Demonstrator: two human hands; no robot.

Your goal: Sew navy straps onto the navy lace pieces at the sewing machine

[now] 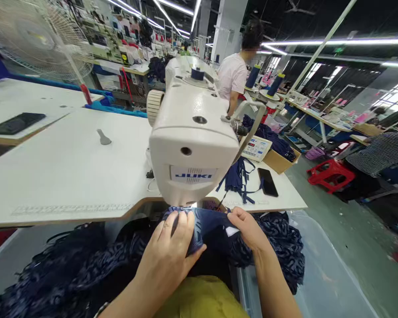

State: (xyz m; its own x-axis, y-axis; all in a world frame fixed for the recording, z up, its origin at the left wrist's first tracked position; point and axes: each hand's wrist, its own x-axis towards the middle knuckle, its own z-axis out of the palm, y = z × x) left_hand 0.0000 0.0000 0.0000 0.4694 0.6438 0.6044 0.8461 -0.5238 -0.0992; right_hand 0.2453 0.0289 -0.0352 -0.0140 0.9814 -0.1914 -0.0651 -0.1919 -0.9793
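Navy cloth [214, 224] lies in front of me at the near edge of the surface [86, 176], its far end running in under the head of the white sewing machine [194, 143] (JUKI, says the plate on its front). My left hand [170, 247] rests on the patterned part of it, loosely open, fingers stretched forward side by side close under the machine's head, thumb spread off to the right. My right hand [248, 227] is closed, thumb and bent forefinger pinching the cloth's plain right-hand end, with a small white tag [231, 231] just beside them. Below, dark patterned fabric [275, 247] is heaped to both sides, the right-hand pile against a translucent plastic bin [331, 269]. Right of the machine, on the surface, I have a bunch of navy straps [235, 177], a dark phone [268, 182] and, farther back, a small control panel [256, 149] next to a cardboard box [280, 162]. Over on the left lies a flat grey piece [104, 138], and beyond the machine there's a person [234, 73] in a pale shirt
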